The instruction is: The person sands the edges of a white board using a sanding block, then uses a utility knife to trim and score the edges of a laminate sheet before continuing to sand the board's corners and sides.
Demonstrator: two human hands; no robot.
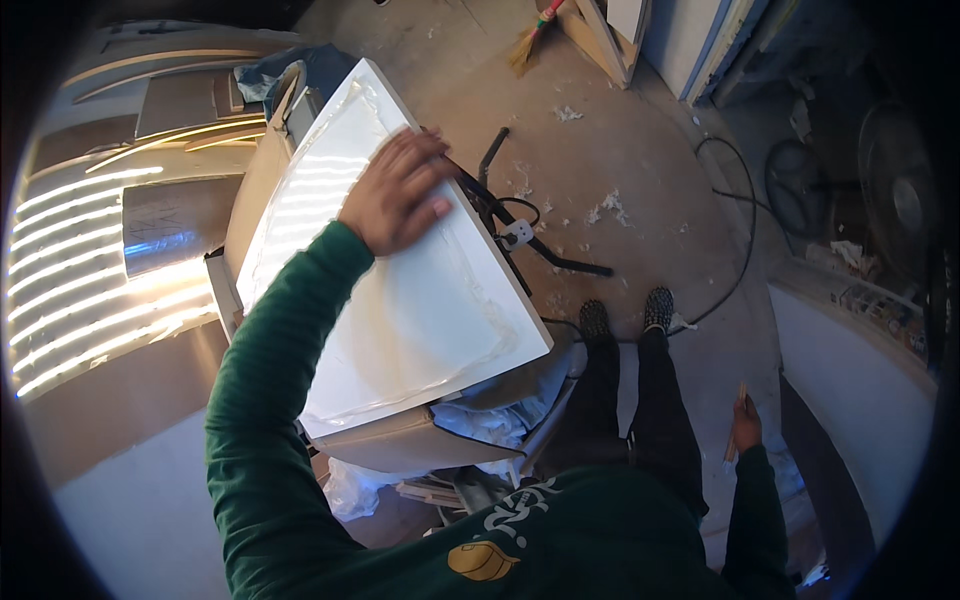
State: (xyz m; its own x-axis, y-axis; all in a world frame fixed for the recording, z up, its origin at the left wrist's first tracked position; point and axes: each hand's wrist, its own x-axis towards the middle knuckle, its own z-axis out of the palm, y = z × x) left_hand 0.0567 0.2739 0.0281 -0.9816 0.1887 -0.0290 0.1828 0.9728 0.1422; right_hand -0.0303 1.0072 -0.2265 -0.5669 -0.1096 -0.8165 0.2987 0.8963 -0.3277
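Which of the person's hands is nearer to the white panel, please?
The left hand, over the white panel by its right edge; the right hand is well clear to the right, closed around a thin stick.

Beige support (382, 446), perhaps padded; panel (410, 290) atop

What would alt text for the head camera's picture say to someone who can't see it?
Seen from above, a person's left hand is spread over a white panel, while the right hand grips something slim and pale. White scraps dot the floor, where a dark cable and a broom also show.
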